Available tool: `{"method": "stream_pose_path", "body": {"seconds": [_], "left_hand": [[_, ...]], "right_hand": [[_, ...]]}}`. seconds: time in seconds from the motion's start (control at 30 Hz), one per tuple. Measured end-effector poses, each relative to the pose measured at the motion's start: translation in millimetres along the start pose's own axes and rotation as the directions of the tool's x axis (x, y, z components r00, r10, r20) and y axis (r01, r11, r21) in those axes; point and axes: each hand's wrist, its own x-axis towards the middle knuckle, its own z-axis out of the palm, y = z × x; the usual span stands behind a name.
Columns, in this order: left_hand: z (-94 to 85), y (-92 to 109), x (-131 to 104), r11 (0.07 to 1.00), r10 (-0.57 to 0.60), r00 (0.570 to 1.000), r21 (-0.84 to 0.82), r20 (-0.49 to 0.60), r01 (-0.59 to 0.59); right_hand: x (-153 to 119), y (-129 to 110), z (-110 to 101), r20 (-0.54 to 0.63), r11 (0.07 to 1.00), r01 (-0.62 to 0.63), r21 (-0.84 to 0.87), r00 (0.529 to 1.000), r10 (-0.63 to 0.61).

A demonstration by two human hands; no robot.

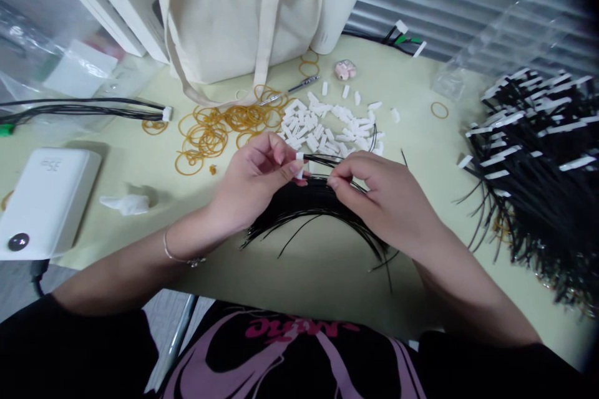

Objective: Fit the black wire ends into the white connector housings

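Between the thumb and fingers of my left hand (262, 177) is a small white connector housing (300, 165). Several thin black wires (321, 159) run from it towards my right hand (377, 193), whose thumb and forefinger pinch a wire close to the housing. Below both hands a bundle of loose black wires (299, 199) lies curved on the table, partly hidden by my fingers. Just beyond my hands is a scattered pile of white connector housings (322, 124).
Tan rubber bands (206, 131) and a pen-like metal tool (290, 91) lie behind my left hand. A white power bank (51, 199) sits at the left. Finished-looking wire bundles (538, 181) with white connectors heap at the right. A canvas bag (224, 19) stands at the back.
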Motion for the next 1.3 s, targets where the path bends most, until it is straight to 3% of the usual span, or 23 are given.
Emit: {"method": "stream_pose_path", "body": {"seconds": [0.37, 0.67, 0.83, 0.97, 1.03, 1.13, 1.2, 1.27, 1.3], "left_hand": [[1.5, -3, -4, 0.996, 0.033, 0.996, 0.080, 0.088, -0.040], [5.5, -4, -7, 0.971, 0.070, 0.997, 0.229, 0.032, -0.075], [8.7, 8, -10, 0.975, 0.111, 0.989, 0.182, 0.100, -0.128], [10.3, 33, -17, 0.962, 0.203, 0.959, 0.140, 0.199, -0.233], [8.6, 48, -21, 0.935, 0.295, 0.928, 0.132, 0.229, -0.329], [4.8, 64, -26, 0.903, 0.370, 0.891, 0.125, 0.262, -0.412], [3.5, 68, -28, 0.939, 0.296, 0.932, 0.118, 0.211, -0.324], [4.3, 67, -28, 0.994, 0.105, 0.978, 0.021, 0.179, -0.110], [5.4, 65, -27, 0.998, -0.023, 0.980, -0.052, 0.198, 0.034]], "right_hand": [[3, -4, 8, -0.024, 0.997, 0.072, 0.014, 0.997, -0.071], [0, -5, 17, -0.030, 0.998, 0.062, -0.032, 0.998, -0.063], [-5, -5, 0, -0.119, 0.990, 0.010, -0.140, 0.993, -0.027], [-12, 3, -18, 0.058, 0.972, 0.042, -0.232, 0.998, -0.029], [-21, 8, -32, 0.120, 0.974, 0.104, -0.203, 0.990, -0.080], [-41, 11, -55, 0.093, 0.956, 0.257, -0.145, 0.965, -0.245], [-54, 10, -66, -0.013, 0.930, 0.315, -0.188, 0.946, -0.323], [-62, 8, -69, -0.170, 0.894, 0.327, -0.306, 0.905, -0.390], [-65, 8, -68, -0.233, 0.868, 0.319, -0.380, 0.875, -0.424]]}}
